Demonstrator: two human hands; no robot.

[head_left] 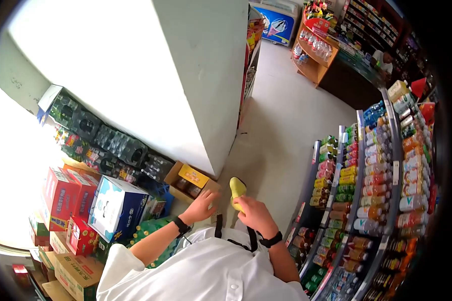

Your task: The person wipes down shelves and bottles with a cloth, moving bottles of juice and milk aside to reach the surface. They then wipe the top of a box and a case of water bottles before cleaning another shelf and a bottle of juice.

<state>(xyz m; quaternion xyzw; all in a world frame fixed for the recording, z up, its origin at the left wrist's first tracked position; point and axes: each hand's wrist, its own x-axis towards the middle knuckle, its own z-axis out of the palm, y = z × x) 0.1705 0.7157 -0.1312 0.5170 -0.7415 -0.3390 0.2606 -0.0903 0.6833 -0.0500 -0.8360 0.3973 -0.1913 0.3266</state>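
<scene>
Likely walking with open left hand [200,206] and half-curled right hand [257,216], grip unclear; needs footing on floor [281,95] toward 1 o'clock.

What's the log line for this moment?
left hand: open, nearest brown cardboard box | right hand: curled, grip unclear, overlapping yellow shoe in view | grey bottle-filled shelves: right side

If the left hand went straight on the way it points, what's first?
In the picture, the left hand points up and right, toward the toe of what looks like a yellow shoe. That seems lower down, though depth is unclear, so the hand may pass above it.
</scene>
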